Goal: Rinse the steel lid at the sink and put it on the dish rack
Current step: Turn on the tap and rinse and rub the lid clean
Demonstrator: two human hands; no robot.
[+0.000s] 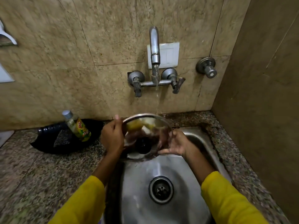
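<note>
I see the steel lid [146,135] held tilted over the back edge of the steel sink [191,206], its inner face turned toward me and its black knob [143,145] showing dark through the shiny surface. My left hand [112,138] has its grip closed on the lid's left rim, fingers curled around the edge with one fingertip poking up above it. My right hand [175,143] sits against the lid's right and lower rim, palm open and fingers spread along the metal; the blur there keeps me from telling whether those fingers actually clamp the rim or only support it. A thin stream of water [157,97] falls from the wall tap [154,46] and lands at the lid's upper edge. The tap's two lever handles [177,85] hang below the spout against the marble wall, and a separate round valve [207,67] sits to the right. On the speckled granite worktop [48,175] left of the sink, a dish soap bottle [77,126] leans on a crumpled black plastic bag [53,139], well apart from the lid. The sink drain [161,189] lies between my yellow sleeves [229,202].
</note>
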